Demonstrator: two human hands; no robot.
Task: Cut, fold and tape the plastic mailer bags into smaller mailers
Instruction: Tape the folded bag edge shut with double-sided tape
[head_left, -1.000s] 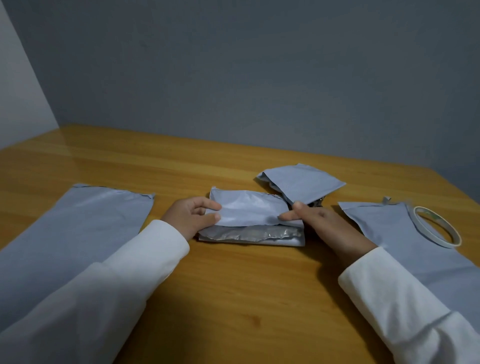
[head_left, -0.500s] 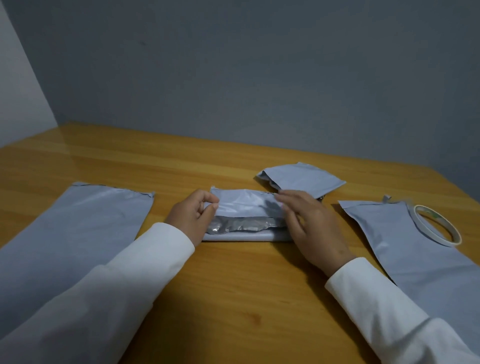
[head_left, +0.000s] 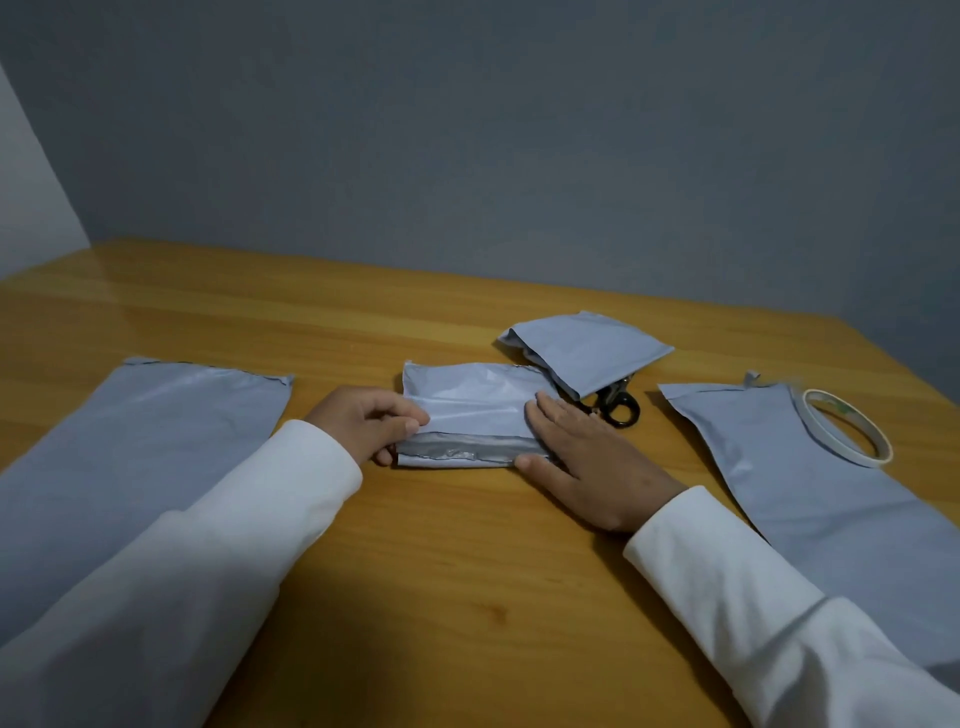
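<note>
Right, nearest to us we have two white sleeves (head_left: 234, 525) reaching forward over the wooden desk (head_left: 467, 597), and between the hands lies the small folded mailer (head_left: 470, 405), flat on the desk just ahead of centre. Our left hand (head_left: 363, 428) has its grip closed on the mailer's left end, thumb on top and fingers curled beneath the edge, right where the darker shiny strip (head_left: 467, 453) runs along the near fold. Our right hand (head_left: 587, 457) lies flat with fingers straight, pressing down on the mailer's right end, thumb touching the strip's right tip. Off to the left we see a large uncut mailer bag (head_left: 130, 457) spread flat, partly under the left sleeve. On the right, another large bag (head_left: 810, 499) lies flat, with a roll of tape (head_left: 847, 434) resting on its far right edge. A little further back, black scissors (head_left: 618, 410) sit just beside our right fingertips, their blades hidden under a finished small mailer (head_left: 587, 353). Beyond that, the grey wall (head_left: 519, 156).
</note>
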